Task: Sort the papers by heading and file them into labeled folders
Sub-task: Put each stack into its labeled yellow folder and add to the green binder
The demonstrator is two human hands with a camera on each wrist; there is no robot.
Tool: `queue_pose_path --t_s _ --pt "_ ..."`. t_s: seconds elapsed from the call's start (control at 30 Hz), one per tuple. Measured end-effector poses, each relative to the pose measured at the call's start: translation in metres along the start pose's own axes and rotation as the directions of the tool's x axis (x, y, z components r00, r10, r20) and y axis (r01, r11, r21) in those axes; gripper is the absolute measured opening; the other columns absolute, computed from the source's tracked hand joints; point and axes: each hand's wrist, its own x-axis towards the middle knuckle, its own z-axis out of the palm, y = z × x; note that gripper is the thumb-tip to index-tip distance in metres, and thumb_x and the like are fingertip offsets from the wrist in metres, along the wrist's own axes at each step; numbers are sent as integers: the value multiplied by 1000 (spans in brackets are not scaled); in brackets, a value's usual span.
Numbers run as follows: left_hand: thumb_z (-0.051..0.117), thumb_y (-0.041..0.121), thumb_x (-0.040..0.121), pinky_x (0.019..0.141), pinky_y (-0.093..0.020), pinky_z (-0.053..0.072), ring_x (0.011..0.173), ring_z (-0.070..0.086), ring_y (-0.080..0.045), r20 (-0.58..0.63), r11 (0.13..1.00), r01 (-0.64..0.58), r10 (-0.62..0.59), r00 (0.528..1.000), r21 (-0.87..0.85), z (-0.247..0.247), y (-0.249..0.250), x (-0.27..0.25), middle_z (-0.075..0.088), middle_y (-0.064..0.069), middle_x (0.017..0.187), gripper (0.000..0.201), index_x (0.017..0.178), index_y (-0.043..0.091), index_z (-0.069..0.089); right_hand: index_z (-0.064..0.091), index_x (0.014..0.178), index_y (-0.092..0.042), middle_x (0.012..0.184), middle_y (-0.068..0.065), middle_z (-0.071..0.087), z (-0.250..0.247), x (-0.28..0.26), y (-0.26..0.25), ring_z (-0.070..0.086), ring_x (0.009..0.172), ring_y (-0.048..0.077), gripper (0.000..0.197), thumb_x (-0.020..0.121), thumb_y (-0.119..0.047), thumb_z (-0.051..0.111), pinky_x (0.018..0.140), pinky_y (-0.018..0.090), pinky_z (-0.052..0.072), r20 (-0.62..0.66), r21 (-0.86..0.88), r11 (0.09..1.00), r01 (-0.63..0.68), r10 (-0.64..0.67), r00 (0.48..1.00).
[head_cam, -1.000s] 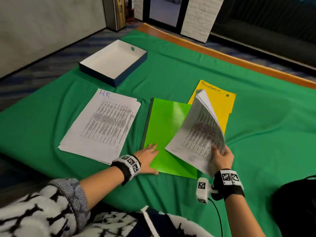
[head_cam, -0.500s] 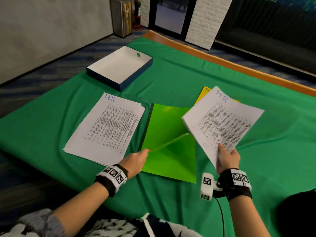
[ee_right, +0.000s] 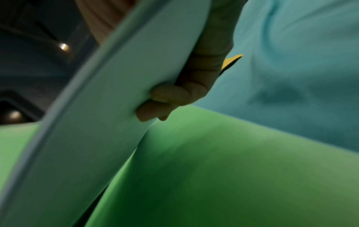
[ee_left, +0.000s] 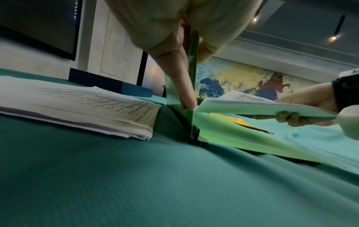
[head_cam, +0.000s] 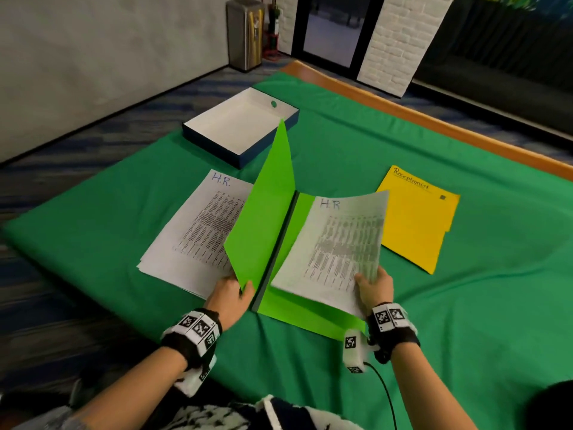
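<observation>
A bright green folder [head_cam: 288, 308] lies on the green cloth with its front cover [head_cam: 266, 218] raised almost upright. My left hand [head_cam: 234, 294] pinches that cover's near corner [ee_left: 193, 64] between thumb and fingers. My right hand [head_cam: 373, 287] grips a sheaf of papers headed "H.R" [head_cam: 338, 243] by its near right corner and holds it just over the folder's inner face [ee_right: 242, 176]. In the right wrist view its fingers [ee_right: 169, 99] curl under the sheaf [ee_right: 116, 107]. Left of the folder lies a second paper stack headed "H.R." [head_cam: 198, 225] [ee_left: 77, 101].
A yellow folder labelled "Receptionist" [head_cam: 417, 218] lies flat to the right of the green one. A shallow blue box with a white inside [head_cam: 240, 130] sits behind the stacks. The table's wooden edge [head_cam: 434, 122] runs along the far side.
My left hand has lifted the green cover from barely raised to nearly upright. My right hand has brought the H.R sheaf down and left, over the opened folder, uncovering the yellow folder.
</observation>
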Motion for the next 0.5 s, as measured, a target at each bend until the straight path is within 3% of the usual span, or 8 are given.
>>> queue_pose_path --t_s 0.1,0.23,0.33,0.4,0.43,0.5 --pt "50 12 93 47 -19 30 37 33 -3 21 1000 6 -6 1000 -1 -1 0 -1 36 10 46 47 51 24 31 53 125 -7 118 12 64 18 -5 -9 62 103 29 38 88 -11 59 94 42 48 68 -36 999 30 -28 997" --pt "49 12 93 41 -10 24 37 31 -4 55 1000 -16 16 998 14 -3 -1 1 35 9 46 44 55 25 31 40 138 -7 129 13 56 26 -10 -19 57 112 30 49 92 -11 55 97 38 44 89 -87 996 0 8 996" --pt "51 13 92 43 -12 28 39 37 -6 51 999 -40 38 998 36 -3 -1 2 37 10 47 39 59 26 34 41 135 -7 129 12 56 24 -14 -18 58 110 30 45 92 -12 54 94 36 45 103 -79 997 -21 30 994" --pt "54 18 88 51 -18 41 49 51 -13 75 998 -44 41 996 40 -5 -1 3 50 9 55 13 81 29 52 42 131 -6 131 14 54 25 -16 -15 56 114 31 43 93 -19 54 97 40 44 125 -69 997 -29 37 991" --pt "56 23 86 57 -21 47 58 57 -14 98 998 -33 29 995 48 -6 -2 3 60 7 65 18 102 31 57 40 131 -4 133 15 52 25 -14 -13 53 117 32 45 94 -25 53 99 42 43 133 -73 997 -22 32 991" --pt "60 31 81 77 -26 54 82 64 -10 207 992 -79 57 977 98 -7 -5 5 68 9 101 52 130 42 45 40 133 0 137 18 48 24 -13 -9 49 122 33 51 97 -35 42 102 42 39 135 -88 996 -22 34 990"
